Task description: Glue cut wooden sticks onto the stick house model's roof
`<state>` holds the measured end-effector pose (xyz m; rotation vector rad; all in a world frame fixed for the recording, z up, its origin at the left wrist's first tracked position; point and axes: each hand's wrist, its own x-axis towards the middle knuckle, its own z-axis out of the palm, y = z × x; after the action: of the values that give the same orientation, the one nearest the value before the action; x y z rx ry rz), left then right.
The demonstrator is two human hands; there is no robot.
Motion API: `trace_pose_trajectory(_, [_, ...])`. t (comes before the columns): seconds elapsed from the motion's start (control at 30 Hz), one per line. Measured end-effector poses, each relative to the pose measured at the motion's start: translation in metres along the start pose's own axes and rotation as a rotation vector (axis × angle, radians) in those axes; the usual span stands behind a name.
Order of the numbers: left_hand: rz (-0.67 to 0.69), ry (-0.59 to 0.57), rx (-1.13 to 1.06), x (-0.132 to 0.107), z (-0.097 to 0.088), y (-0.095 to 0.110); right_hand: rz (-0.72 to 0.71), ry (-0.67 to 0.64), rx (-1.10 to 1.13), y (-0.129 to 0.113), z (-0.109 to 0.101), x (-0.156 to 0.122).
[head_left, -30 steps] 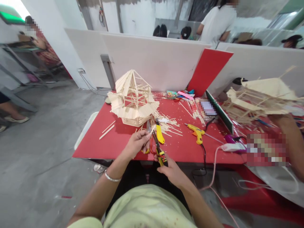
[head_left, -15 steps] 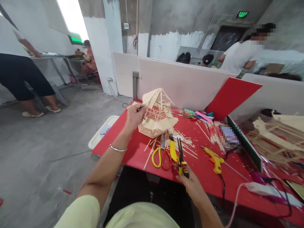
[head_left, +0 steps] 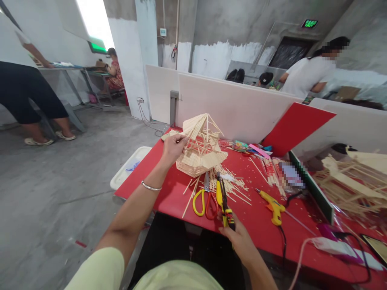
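Observation:
A small pavilion-like model (head_left: 201,157) built of thin wooden sticks stands on the red tabletop (head_left: 172,197). My left hand (head_left: 173,149) is closed in a pinch at the left edge of its peaked roof; what lies between the fingertips is too small to make out. Low in front, my right hand (head_left: 240,237) grips long-nosed pliers (head_left: 227,213) with yellow and black handles, jaws pointing away from me. Behind the pliers lies a yellow utility knife (head_left: 219,186), partly covered. Scissors (head_left: 205,201) with one yellow and one red handle lie to their left.
Loose sticks (head_left: 237,189) are scattered right of the model. A yellow glue gun (head_left: 273,207) with a cord lies farther right. Beyond a green-edged divider (head_left: 314,187) sits another stick model (head_left: 347,177). White panels (head_left: 229,104) border the back. Other people are around the room.
The pliers in my right hand have shifted slightly left and now overlap the utility knife. My left hand stays by the roof edge. The view has moved a little.

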<state>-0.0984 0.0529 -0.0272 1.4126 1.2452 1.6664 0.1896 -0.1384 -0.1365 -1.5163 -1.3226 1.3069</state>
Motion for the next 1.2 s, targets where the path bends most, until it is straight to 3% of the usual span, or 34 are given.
trace_pose_trajectory(0.37, [0.014, -0.020, 0.017, 0.005, 0.003, 0.001, 0.018, 0.019, 0.001, -0.002, -0.002, -0.006])
trace_pose_trajectory(0.77, [-0.249, -0.070, -0.208, 0.005, -0.004, 0.017, 0.026, -0.025, -0.007, -0.004, 0.005, -0.006])
trace_pose_trajectory(1.2, [-0.269, -0.157, -0.275, 0.013, -0.012, 0.010, 0.025, -0.060, -0.032, -0.015, 0.022, -0.006])
